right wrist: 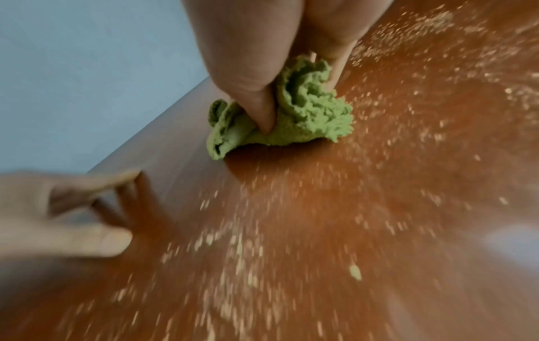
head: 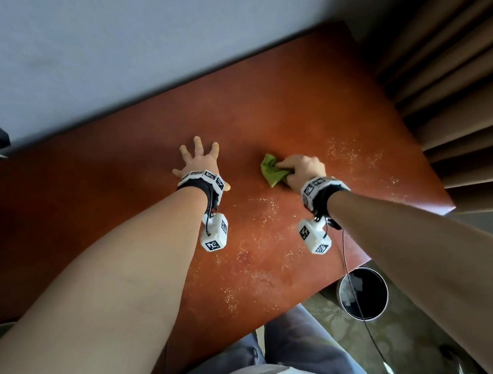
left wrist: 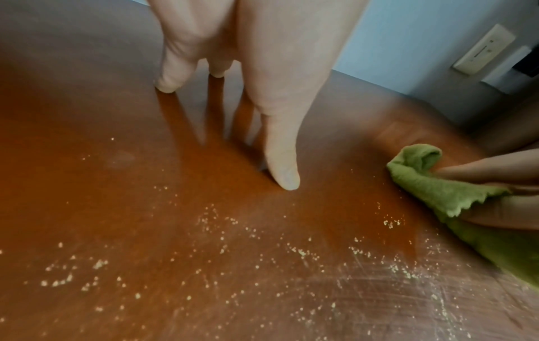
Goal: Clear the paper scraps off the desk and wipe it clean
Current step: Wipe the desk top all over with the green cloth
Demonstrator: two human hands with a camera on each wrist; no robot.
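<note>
Two hands at work on the brown surface [head: 306,95]. Right hand [head: 304,169] bunched on one green cloth [head: 272,172], fingers [right wrist: 256,87] curled and pinching the folds, thumb dug into the middle. Held tight like that, probably to press the cloth down hard while rubbing. Cloth touching the surface near the middle, just beside the left hand [head: 200,163].

Left hand laid out flat, fingers [left wrist: 280,147] spread wide and straight, tips down on the surface. Holding nothing. Likely set there to lean on and keep steady.

No big paper scraps in view. Only tiny pale crumbs [left wrist: 210,216], far too many to count, scattered close to the body and off to the right side. Pale smeared streaks there too, near the cloth. So more wiping to do, most likely.

One round dark bin [head: 362,294] on the floor by the near right corner, a good spot for catching swept bits. Something pale inside, too small to tell. One brown curtain [head: 450,70] on the right. One wall plate [left wrist: 484,49] on the blue wall.
</note>
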